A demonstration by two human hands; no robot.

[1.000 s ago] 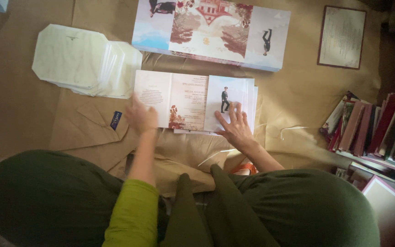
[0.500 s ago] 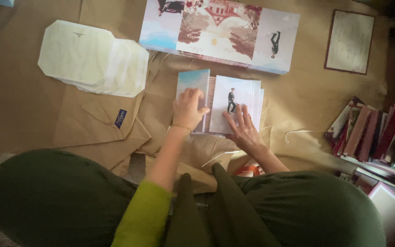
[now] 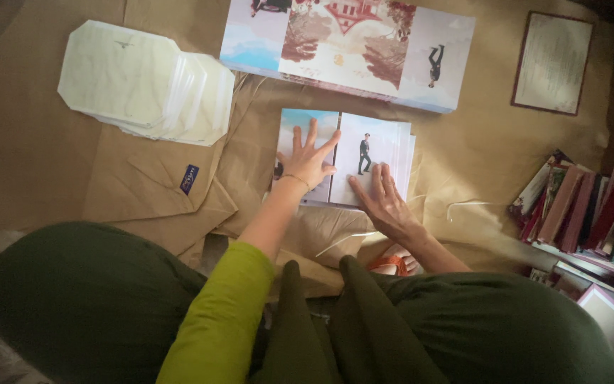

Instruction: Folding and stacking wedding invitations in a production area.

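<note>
A folded printed sheet [image 3: 385,146] with a small standing figure on it lies on top of a thin stack of like sheets, on brown paper in front of me. My left hand [image 3: 307,160] presses flat on its left panel, fingers spread. My right hand [image 3: 381,199] lies flat on the lower right panel, fingers together. Neither hand grips anything.
A long flat printed sheet [image 3: 349,50] lies beyond the stack. A pile of white cut-corner sheets [image 3: 143,82] sits at the far left. A framed picture [image 3: 552,64] lies at the far right, a row of books [image 3: 584,206] on the right. Brown paper bags [image 3: 158,185] cover the floor.
The left panel of the sheet has been folded over to the right by my left hand, which now presses it flat. My right hand stayed on the right panel.
</note>
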